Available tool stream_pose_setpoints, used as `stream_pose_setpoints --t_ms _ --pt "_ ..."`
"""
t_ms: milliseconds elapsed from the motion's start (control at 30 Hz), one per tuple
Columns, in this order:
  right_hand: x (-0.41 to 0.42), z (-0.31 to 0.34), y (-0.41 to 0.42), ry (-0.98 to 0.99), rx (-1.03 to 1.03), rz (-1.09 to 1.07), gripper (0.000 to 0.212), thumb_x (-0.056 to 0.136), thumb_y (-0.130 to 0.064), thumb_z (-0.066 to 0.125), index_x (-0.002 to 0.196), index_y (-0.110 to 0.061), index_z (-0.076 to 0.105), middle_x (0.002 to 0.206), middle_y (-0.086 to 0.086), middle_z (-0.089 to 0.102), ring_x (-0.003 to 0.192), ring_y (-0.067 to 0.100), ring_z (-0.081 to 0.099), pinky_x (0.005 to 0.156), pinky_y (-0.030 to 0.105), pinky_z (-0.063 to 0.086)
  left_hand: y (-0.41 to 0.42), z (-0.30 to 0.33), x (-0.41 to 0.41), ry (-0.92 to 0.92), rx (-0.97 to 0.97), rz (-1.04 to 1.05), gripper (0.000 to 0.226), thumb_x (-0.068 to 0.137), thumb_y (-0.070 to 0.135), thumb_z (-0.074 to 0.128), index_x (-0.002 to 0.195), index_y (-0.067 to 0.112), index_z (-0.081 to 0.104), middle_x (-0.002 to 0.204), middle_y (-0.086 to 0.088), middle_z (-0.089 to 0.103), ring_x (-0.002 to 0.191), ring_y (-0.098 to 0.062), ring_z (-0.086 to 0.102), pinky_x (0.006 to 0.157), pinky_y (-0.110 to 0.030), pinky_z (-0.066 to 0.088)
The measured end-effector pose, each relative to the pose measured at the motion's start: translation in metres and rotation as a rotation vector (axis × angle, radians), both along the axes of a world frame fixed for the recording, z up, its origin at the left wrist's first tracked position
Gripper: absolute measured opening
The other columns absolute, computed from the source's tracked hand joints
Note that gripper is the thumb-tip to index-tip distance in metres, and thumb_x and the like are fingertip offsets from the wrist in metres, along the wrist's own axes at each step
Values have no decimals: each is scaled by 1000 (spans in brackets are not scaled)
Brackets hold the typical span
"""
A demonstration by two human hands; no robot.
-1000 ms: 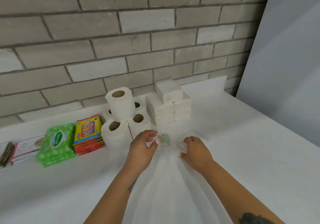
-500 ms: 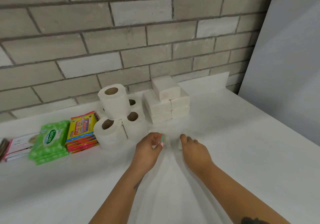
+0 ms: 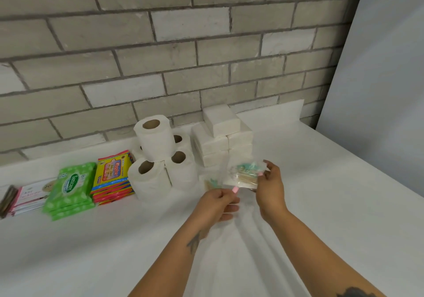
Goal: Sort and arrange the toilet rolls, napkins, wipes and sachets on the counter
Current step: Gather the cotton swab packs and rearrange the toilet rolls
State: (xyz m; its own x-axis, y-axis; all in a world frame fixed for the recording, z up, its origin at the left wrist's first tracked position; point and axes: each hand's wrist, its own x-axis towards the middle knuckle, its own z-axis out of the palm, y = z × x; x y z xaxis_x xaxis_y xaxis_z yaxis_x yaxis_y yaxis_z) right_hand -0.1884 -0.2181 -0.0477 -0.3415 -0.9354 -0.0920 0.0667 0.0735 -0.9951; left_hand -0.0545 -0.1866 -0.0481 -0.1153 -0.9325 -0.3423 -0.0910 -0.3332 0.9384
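A white cloth-covered counter (image 3: 321, 205) runs along a grey brick wall (image 3: 160, 55). The right hand (image 3: 269, 187) pinches a clear sachet (image 3: 243, 175) — long axis level, left to right — lifted above the cloth, and the left hand (image 3: 216, 203) pinches its lower left corner. Just beyond the hands stand napkin packs (image 3: 220, 140) and toilet rolls (image 3: 156, 140).

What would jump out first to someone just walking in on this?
Probably the two hands mid-counter: the right hand holds up a small clear sachet with green print, and the left hand pinches its lower corner. Just behind them, toilet rolls are piled in a pyramid beside a stack of white napkin packs. Further left, bright green wipes packs and yellow-and-red packs lie against the brick wall.
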Motion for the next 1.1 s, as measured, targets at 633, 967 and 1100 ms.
stream_pose_setpoints --t_ms 633,967,1100 --pt "63 -27 -6 193 174 253 31 83 -38 68 96 -10 63 80 4 68 72 22 64 66 34 52 16 -3 77 388 -193 690 25 95 15 52 119 11 53 116 -13 64 104 -30 64 70 -34 56" --pt "83 -39 -34 1053 417 176 67 73 -56 67 117 -11 44 120 9 50 113 28 48 93 38 39 22 -7 103 295 -180 736 9 95 20 53 98 26 57 113 -6 65 103 -25 64 77 -37 54" --pt "79 -33 -42 968 556 246 65 71 -43 75 117 -12 41 120 9 53 114 28 48 95 37 36 23 -4 108 271 -185 718 8 96 21 52 97 28 56 111 -5 65 101 -24 64 75 -36 54"
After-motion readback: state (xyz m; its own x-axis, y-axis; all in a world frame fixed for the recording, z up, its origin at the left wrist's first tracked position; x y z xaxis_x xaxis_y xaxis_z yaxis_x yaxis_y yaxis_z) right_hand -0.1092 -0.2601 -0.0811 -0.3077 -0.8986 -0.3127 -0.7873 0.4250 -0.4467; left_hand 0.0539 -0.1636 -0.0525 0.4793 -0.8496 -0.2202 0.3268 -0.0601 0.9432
